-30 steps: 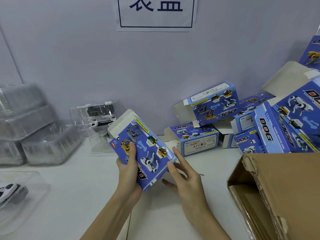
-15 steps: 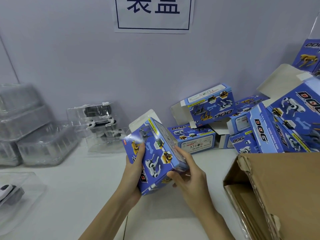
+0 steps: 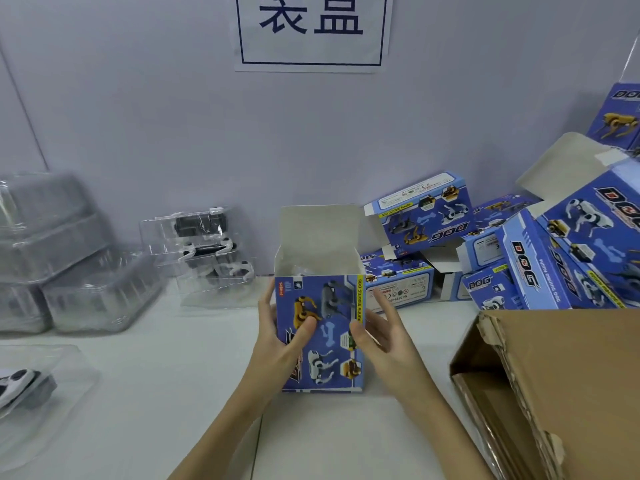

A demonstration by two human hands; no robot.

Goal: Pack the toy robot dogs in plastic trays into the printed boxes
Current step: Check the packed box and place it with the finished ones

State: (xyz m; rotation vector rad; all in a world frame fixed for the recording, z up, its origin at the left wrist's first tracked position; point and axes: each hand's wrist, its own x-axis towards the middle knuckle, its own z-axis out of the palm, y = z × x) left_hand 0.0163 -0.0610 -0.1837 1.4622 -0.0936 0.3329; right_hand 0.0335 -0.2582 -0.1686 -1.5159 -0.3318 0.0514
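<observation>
Left hand (image 3: 282, 336): I grip the upright printed box (image 3: 320, 332), thumb on its front.
Right hand (image 3: 382, 336): fingers spread, steadying its right edge.
Trayed dogs (image 3: 204, 252): apart, by the wall.
Risk: the light, empty box may tip; its raised top flap (image 3: 320, 226) could snag an entering tray.

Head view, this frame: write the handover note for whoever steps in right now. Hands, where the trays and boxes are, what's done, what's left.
Left hand: grips the upright printed box on its left side, thumb across the front.
Right hand: fingers straight against the box's right side.
The box stands on the white table, top flap open; whether anything is inside cannot be told.
Trays with robot dogs are stacked at the wall left of the box; another trayed dog lies at the far left.
More printed boxes are piled on the right, behind the cardboard carton.
Done: one box erected and opened.
Left: insert a tray, close the flap, repeat.
</observation>
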